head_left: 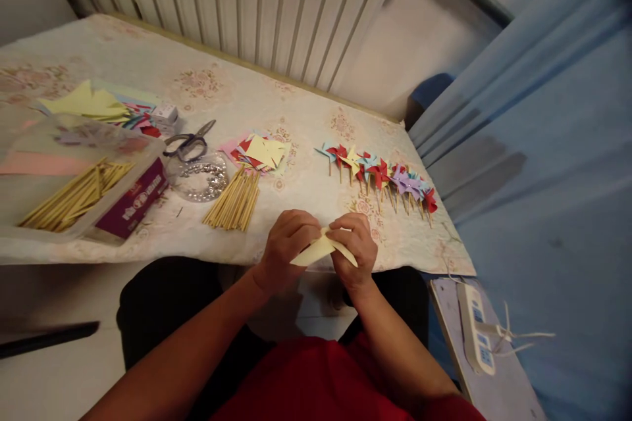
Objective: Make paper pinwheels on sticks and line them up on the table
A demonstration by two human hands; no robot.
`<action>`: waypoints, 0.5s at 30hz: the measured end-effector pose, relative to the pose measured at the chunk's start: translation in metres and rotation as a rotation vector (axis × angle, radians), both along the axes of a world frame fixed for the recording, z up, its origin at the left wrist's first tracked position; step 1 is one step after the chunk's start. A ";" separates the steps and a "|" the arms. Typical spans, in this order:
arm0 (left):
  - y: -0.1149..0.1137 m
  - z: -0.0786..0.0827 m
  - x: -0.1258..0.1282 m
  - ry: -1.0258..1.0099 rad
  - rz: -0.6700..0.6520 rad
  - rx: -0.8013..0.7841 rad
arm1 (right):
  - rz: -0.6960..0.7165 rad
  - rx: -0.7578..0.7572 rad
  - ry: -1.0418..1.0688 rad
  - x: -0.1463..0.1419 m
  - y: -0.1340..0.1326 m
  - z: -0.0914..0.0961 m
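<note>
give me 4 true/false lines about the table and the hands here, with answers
1. The left hand and right hand both pinch a yellow paper. True.
2. The scissors lie on the floor. False: the scissors lie on the table.
3. Finished paper pinwheels lie in a row at the table's right end. True.
4. The loose wooden sticks stand in a cup. False: the loose wooden sticks lie flat on the table.

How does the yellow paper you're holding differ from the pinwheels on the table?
The pale yellow folded paper piece is pinched between left hand and right hand; the row of colourful paper pinwheels lies on the table. The piece has no stick; each pinwheel has one. The piece is one colour; the pinwheels mix several. Both are folded paper.
</note>
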State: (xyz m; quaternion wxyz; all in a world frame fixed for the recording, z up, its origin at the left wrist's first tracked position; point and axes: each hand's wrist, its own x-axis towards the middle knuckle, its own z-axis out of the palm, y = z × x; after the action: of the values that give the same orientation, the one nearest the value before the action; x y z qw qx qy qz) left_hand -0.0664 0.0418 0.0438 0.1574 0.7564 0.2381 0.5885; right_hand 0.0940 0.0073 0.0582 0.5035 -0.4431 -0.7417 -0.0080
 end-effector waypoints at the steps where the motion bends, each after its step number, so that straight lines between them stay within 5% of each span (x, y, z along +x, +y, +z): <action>1: -0.004 0.002 0.002 0.020 0.004 0.001 | -0.002 -0.004 -0.004 0.003 -0.004 0.000; 9: -0.031 0.015 0.021 0.054 -0.006 -0.156 | 0.046 0.000 -0.004 0.020 -0.026 0.001; 15: -0.046 0.024 0.033 0.049 -0.021 -0.557 | 0.089 -0.061 0.063 0.026 -0.035 0.002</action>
State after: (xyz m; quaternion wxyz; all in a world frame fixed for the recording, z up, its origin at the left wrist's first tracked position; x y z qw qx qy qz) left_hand -0.0333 -0.0043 0.0674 0.3596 0.7003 0.3866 0.4804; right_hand 0.1203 -0.0281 0.0606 0.5128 -0.4247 -0.7443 0.0511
